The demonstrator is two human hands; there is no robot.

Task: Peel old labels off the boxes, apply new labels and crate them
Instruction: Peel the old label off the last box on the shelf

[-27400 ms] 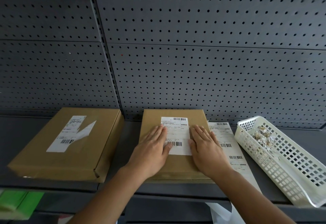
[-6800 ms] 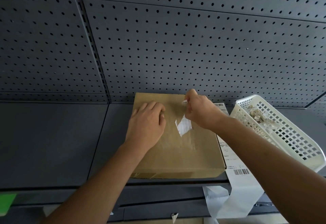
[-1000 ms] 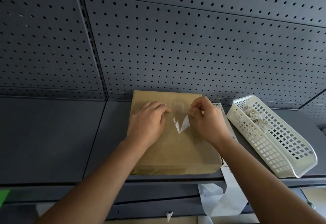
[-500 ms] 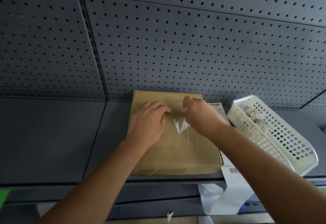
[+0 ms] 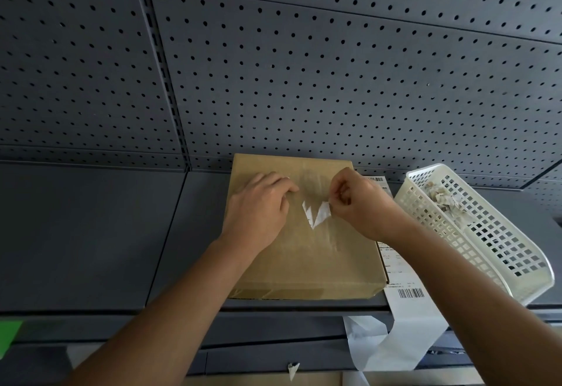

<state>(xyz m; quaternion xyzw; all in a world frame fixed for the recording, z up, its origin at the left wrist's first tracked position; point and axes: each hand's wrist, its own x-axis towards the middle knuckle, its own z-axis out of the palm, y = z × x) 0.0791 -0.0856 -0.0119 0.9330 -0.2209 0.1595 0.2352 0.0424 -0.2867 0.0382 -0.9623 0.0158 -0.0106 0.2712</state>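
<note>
Box [image 5: 304, 261]: flat brown carton on the shelf [image 5: 91, 233], far edge against the pegboard [image 5: 304, 66]; judged light and stiff, and the card face would scuff if scraped hard
Scrap [image 5: 316, 218]: white V-shaped remnant of the old label, stuck on the box top between the hands; thin paper, judged weak and likely to tear into slivers; best taken at the lifted right tip and drawn low and slow
Left hand [image 5: 258, 206]: palm down on the box left of the scrap, fingers lightly bent, presses, grips nothing
Right hand [image 5: 362, 206]: thumb and forefinger pinch the scrap's right tip, other fingers curled
Basket [image 5: 517, 276]: right of box, torn bits at its far end
New labels [image 5: 404, 282]: strip between box and basket, near end hangs off the shelf
Change, half a second back: right hand lay knuckles-up over the scrap, now turned, the pinch showing
Change, several seconds back: scrap was a broader single flap, now a thin V
</note>
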